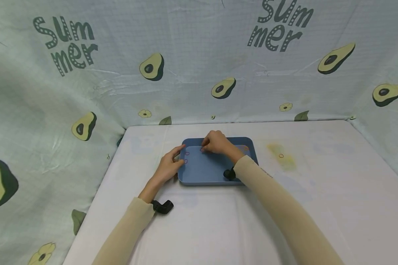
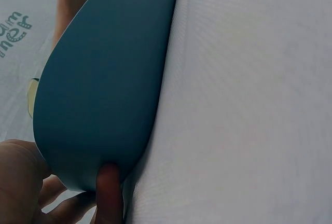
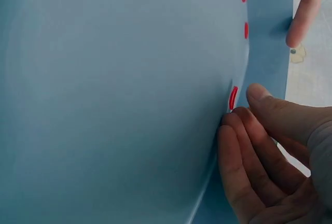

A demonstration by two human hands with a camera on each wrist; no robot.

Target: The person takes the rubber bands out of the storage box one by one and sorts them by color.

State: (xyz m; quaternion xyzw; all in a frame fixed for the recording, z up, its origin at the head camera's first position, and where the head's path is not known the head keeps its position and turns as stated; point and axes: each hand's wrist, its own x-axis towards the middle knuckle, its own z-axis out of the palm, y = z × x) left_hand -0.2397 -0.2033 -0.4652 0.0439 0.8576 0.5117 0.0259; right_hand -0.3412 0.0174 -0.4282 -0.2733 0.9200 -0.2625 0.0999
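Left hand (image 1: 167, 164) grips tray's (image 1: 202, 173) left edge — likely to steady it. Right hand (image 1: 215, 142) at red loop (image 3: 233, 98) inside far edge — pinching or released, can't tell; perhaps aligning it.

Before you, the blue tray (image 1: 205, 170) lies flat. Inside are thin red loops (image 3: 246, 30): two near its left side, one near its far side; an orange-red cluster (image 1: 246, 148) sits far right.
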